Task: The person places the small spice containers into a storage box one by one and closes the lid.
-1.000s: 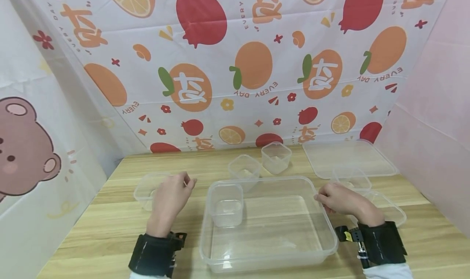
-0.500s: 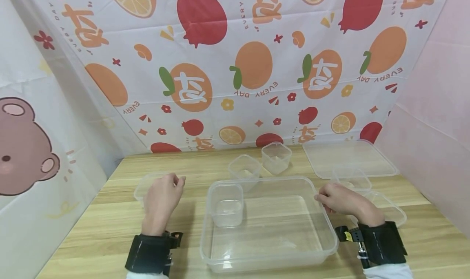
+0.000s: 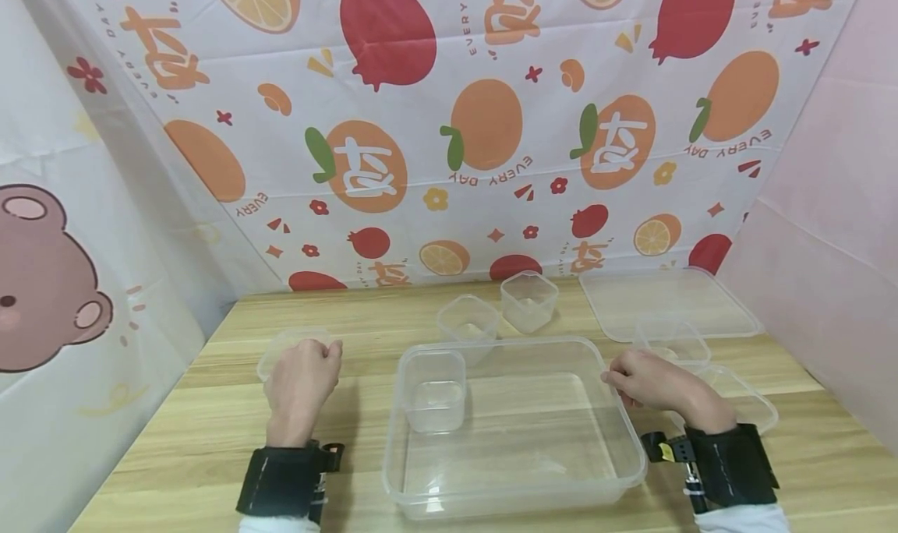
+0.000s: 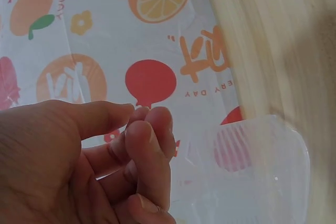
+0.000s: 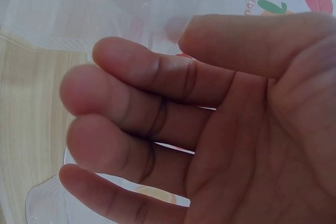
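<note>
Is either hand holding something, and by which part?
Neither appears to hold anything. The left hand is empty; the right hand is at the right side of the large box, with no grip visible.

In the head view, your left hand point(image 3: 303, 385) hides a good part of the leftmost clear container point(image 3: 277, 347). Your right hand point(image 3: 652, 381) covers some of a small clear container point(image 3: 677, 344) behind it; whether its fingertips point(image 5: 89, 140) touch the large clear container point(image 3: 519, 439), you cannot tell. Your left sleeve point(image 3: 277, 524) and right sleeve point(image 3: 742, 519) are cut by the lower edge, the printed bear point(image 3: 42, 291) by the left one.
</note>
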### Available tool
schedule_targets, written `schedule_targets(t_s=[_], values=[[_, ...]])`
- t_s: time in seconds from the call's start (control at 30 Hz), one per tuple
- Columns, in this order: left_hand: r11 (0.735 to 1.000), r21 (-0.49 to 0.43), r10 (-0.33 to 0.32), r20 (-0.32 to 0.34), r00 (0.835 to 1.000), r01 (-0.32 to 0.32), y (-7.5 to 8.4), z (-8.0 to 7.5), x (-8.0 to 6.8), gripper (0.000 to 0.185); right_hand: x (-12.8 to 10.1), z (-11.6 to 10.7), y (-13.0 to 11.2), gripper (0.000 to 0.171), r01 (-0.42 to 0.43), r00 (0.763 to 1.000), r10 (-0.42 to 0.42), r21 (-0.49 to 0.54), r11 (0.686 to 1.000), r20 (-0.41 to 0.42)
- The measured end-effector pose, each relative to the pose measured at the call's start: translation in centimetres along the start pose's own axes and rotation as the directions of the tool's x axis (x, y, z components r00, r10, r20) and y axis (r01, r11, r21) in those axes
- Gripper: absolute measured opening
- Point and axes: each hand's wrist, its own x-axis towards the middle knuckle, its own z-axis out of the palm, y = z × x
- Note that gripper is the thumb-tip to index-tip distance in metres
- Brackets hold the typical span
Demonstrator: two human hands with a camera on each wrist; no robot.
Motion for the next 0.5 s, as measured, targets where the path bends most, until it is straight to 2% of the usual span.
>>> schedule_targets(t_s=[0.27, 0.5], values=[[0.997, -0.016, -0.069, 0.071, 0.995, 0.07, -0.6, 0.0, 0.2, 0.055, 0.0, 0.0, 0.0, 0.037, -0.011, 1.0, 0.011, -0.004, 1.0, -0.003], [0.991, -0.012, -0.132, 0.134, 0.982, 0.135, -1.4, -0.6, 0.5, 0.072, 0.0, 0.0, 0.1, 0.037, -0.005, 1.0, 0.005, -0.007, 1.0, -0.005]])
